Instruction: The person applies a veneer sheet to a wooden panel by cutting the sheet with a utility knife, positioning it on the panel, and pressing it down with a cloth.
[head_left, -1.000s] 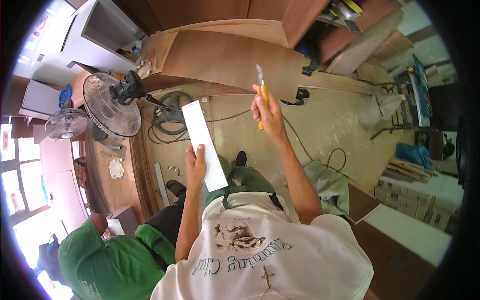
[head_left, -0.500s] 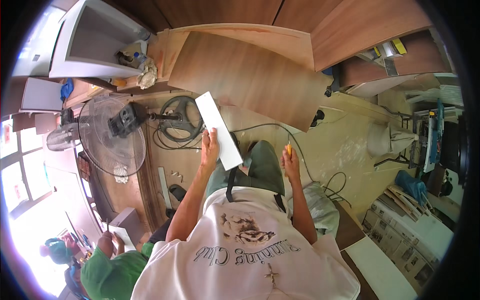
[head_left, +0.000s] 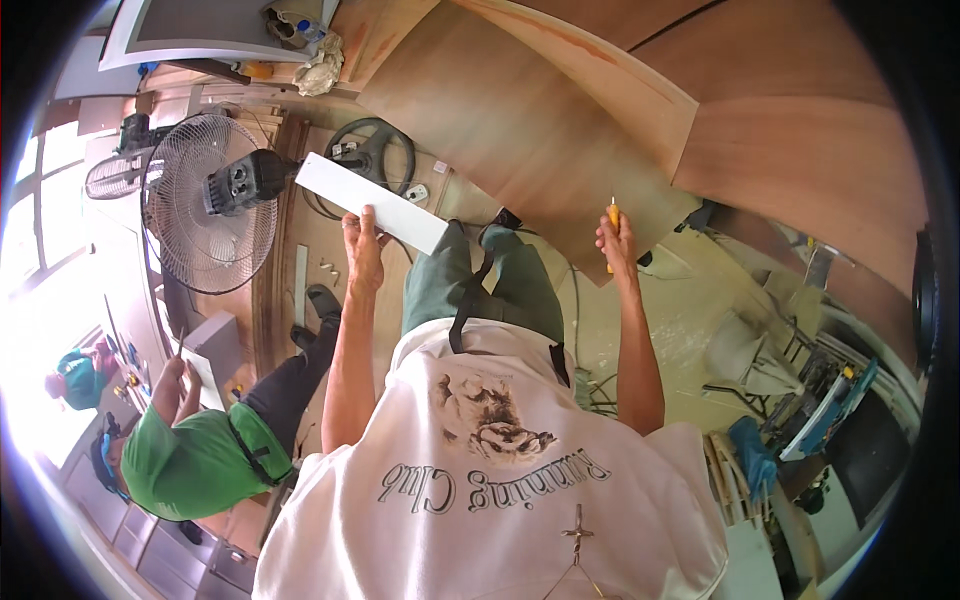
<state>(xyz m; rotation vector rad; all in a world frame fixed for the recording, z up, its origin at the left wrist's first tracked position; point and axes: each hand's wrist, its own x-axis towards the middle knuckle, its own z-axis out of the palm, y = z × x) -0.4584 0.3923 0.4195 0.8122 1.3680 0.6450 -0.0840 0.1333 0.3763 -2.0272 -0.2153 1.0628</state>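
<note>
Since a second ago my right hand (head_left: 618, 238) has dropped lower — grip closed on the yellow-handled knife (head_left: 611, 222) by the plywood sheet (head_left: 520, 120). Left hand (head_left: 362, 250) grips the white strip (head_left: 370, 202), raised near the fan (head_left: 205, 205).

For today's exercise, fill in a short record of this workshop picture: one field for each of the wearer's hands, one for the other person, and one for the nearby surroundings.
Left hand: left hand grips a flat white rectangular strip at its lower edge, held out in front.
Right hand: right hand is closed on a yellow-handled cutter, tip pointing up.
Other person: a person in a green shirt bends over on the left.
Surroundings: a round grey pedestal fan, large brown wooden panels, and a coiled black cable.
</note>
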